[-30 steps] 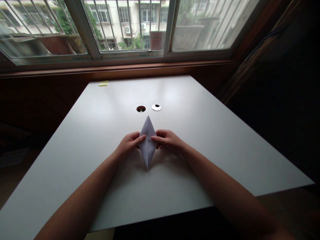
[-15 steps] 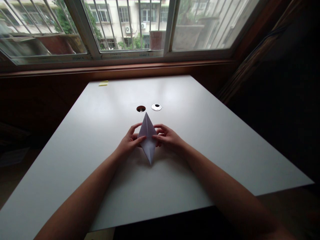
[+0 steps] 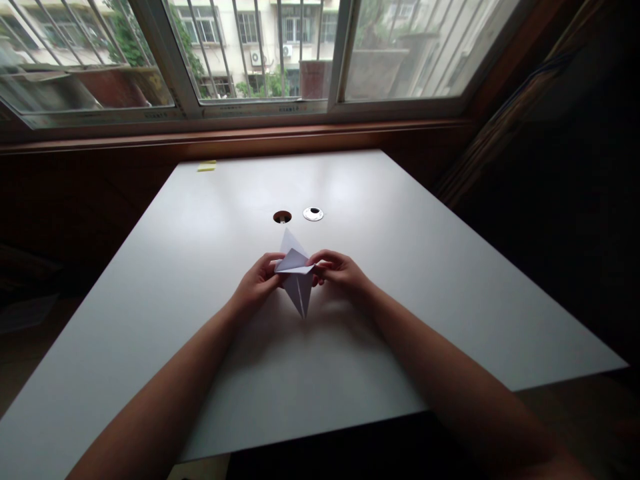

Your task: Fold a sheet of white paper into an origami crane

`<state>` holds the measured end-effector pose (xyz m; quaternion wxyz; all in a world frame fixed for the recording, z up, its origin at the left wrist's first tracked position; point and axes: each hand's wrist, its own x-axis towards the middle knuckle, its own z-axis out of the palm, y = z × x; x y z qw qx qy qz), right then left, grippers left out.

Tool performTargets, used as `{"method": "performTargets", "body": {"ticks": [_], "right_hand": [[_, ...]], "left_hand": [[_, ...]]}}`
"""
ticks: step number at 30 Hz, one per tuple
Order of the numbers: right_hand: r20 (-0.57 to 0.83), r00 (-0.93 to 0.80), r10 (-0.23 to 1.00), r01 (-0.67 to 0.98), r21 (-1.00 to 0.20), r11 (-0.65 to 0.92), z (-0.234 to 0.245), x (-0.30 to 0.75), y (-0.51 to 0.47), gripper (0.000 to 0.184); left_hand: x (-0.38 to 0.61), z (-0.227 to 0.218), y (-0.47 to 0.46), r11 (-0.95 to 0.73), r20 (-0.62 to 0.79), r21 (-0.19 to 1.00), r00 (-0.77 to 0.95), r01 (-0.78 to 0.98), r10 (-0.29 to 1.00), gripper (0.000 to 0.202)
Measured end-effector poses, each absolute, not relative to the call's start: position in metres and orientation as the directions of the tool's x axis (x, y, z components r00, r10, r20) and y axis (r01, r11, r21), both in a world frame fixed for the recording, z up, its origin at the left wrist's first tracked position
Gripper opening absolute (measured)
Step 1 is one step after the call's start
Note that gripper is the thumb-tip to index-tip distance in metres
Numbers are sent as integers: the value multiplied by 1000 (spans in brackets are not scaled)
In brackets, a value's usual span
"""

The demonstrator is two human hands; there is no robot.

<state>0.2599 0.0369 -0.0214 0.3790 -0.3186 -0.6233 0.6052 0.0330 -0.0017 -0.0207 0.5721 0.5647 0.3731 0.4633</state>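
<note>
In the head view, the left hand (image 3: 256,280) and the right hand (image 3: 346,275) pinch the opposite side corners of the folded paper (image 3: 299,287), fingers closed on it, over the middle of the white table (image 3: 320,393). The paper's far tip points toward the hole (image 3: 282,217) and the ring (image 3: 313,215) just beside it, and its near end splits into two narrow points; a flap stands up between the hands.

Left grip (image 3: 257,280), right grip (image 3: 346,273) holding folded paper (image 3: 294,260) over white table (image 3: 320,387).
</note>
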Motion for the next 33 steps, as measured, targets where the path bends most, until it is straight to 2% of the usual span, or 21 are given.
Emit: {"method": "performTargets", "body": {"ticks": [10,33], "right_hand": [[106,-531,841,-80,-994,75,-21,263,38,18],[103,-498,861,-50,-995,89,-15,262,35,22]], "left_hand": [[32,-23,0,-74,101,991,271,-108,957,42],[31,-25,0,-51,85,991,288,-124,954,41]]}}
